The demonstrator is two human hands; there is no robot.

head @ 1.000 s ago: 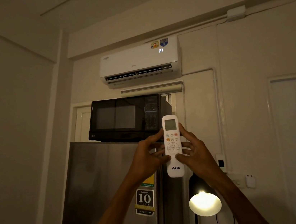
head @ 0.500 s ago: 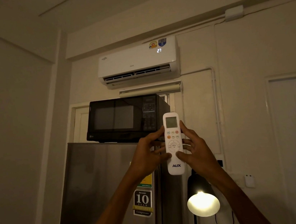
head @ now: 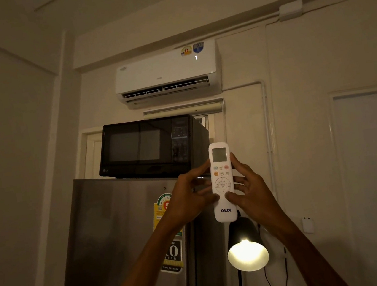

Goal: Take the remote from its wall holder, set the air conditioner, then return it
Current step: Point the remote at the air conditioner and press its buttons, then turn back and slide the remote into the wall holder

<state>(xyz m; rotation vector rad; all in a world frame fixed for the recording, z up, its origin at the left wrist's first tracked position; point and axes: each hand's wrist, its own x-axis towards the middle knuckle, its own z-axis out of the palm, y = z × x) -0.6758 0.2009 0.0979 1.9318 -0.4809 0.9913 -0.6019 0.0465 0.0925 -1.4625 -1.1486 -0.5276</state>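
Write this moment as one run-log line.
stage: setting | remote: upright, held by left hand and right hand | air conditioner: display lit

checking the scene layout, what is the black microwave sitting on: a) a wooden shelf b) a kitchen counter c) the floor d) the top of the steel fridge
d, the microwave rests directly on the top of the fridge, below the wall air conditioner.

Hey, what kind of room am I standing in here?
Probably a small home kitchen corner or studio flat: a black microwave sits on a steel fridge, under a white wall air conditioner.
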